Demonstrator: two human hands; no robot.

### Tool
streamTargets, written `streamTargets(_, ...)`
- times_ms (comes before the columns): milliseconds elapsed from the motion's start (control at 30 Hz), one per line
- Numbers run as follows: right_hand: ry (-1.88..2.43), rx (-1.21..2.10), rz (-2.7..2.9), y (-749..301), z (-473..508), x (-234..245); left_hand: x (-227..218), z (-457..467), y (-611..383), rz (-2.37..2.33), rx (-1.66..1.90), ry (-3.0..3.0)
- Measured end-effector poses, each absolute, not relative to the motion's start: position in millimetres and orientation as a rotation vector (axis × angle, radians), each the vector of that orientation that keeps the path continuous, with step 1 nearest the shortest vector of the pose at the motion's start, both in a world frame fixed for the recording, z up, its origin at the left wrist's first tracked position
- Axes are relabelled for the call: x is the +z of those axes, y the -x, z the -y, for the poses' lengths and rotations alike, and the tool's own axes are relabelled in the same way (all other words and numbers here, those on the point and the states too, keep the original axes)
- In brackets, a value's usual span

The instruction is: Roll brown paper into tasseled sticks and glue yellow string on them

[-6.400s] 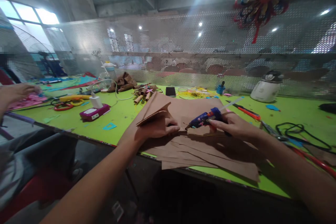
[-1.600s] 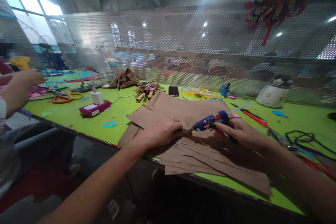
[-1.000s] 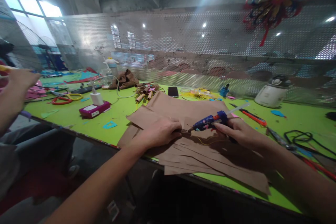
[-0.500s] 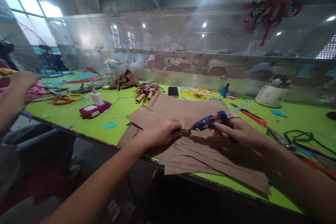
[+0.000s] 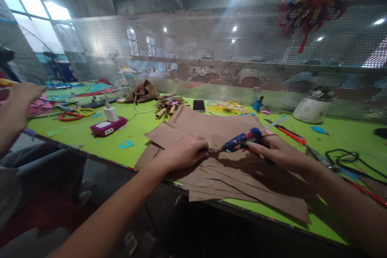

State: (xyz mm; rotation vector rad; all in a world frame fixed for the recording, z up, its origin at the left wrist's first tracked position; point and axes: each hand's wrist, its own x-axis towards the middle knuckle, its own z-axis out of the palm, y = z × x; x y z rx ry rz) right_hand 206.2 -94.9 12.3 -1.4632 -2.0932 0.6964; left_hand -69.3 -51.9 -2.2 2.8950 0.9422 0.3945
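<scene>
My left hand [image 5: 184, 152] rests on a stack of brown paper sheets [image 5: 229, 173], its fingers curled and pinching a small piece at the tip of a blue glue gun [image 5: 241, 140]. My right hand [image 5: 276, 152] grips the gun by its handle, nozzle pointing left at that pinched spot. A clear glue stick [image 5: 274, 123] juts from the back of the gun. The brown sheets overhang the front edge of the green table [image 5: 142, 127].
Another person's hand [image 5: 16, 102] is raised at the far left. On the table lie scissors [image 5: 72, 113], a pink box with a white charger [image 5: 109, 123], rolled paper tubes [image 5: 167, 109], a phone [image 5: 198, 105], an orange cutter [image 5: 287, 131], black cable [image 5: 347, 157] and a white appliance [image 5: 313, 105]. Perforated screen behind.
Since the oldest frame my left hand has lowered the lifted brown sheet flat and closed on a spot at the nozzle. Over the last second both hands stay nearly still.
</scene>
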Motion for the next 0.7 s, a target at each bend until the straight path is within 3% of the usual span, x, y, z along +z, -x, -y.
streamTargets(167, 1.495, 0.592, 2.126, -203.4, 94.6, 9.9, -1.7, 51.5, 69.0, -0.935, 0.393, -2.889)
streamTargets(700, 1.455, 0.690, 2.078, -206.4, 97.4, 18.2, -2.2, 52.1, 69.3, -0.937, 0.419, -2.904)
